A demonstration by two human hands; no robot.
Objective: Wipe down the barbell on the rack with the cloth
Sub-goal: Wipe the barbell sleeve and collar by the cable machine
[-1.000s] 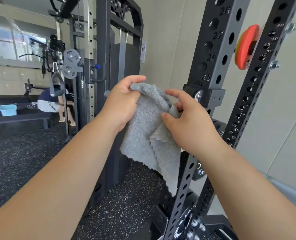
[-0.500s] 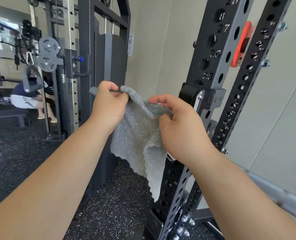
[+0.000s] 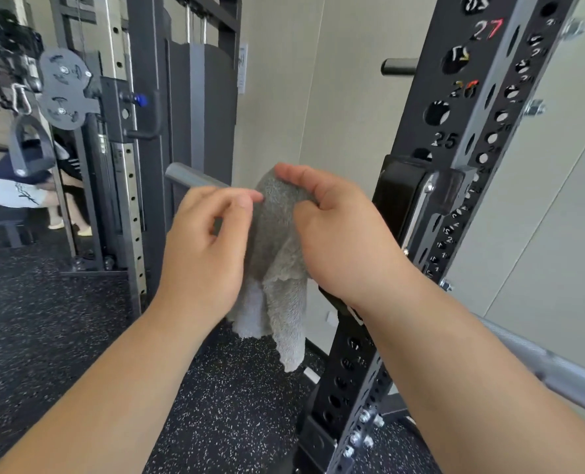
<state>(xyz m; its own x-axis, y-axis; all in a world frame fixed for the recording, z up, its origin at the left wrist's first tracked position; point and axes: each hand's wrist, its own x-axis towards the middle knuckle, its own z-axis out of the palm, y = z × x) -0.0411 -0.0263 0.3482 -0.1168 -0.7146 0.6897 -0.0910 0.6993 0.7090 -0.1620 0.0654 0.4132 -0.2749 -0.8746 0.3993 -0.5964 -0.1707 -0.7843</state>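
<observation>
The steel barbell's sleeve end [image 3: 190, 176] pokes out to the left behind my hands, and its knurled shaft [image 3: 544, 366] runs off to the lower right past the rack upright [image 3: 462, 138]. A grey cloth [image 3: 277, 268] is draped over the sleeve and hangs down below it. My right hand [image 3: 339, 230] grips the cloth's top over the bar, fingers curled round it. My left hand [image 3: 209, 248] is just left of the cloth with loosely curled fingers, its fingertips touching the cloth's edge. The bar under the cloth is hidden.
The black J-hook [image 3: 407, 196] on the numbered upright sits right of my hands. A cable machine [image 3: 127, 131] with a pulley and hanging handle [image 3: 31, 145] stands to the left. A person [image 3: 20, 186] sits on a bench at far left. Speckled rubber floor [image 3: 44, 319] lies below.
Both hands moved the cloth down and right onto the barbell sleeve. My left hand loosened its hold on the cloth's corner, while my right hand closed over the cloth on the bar.
</observation>
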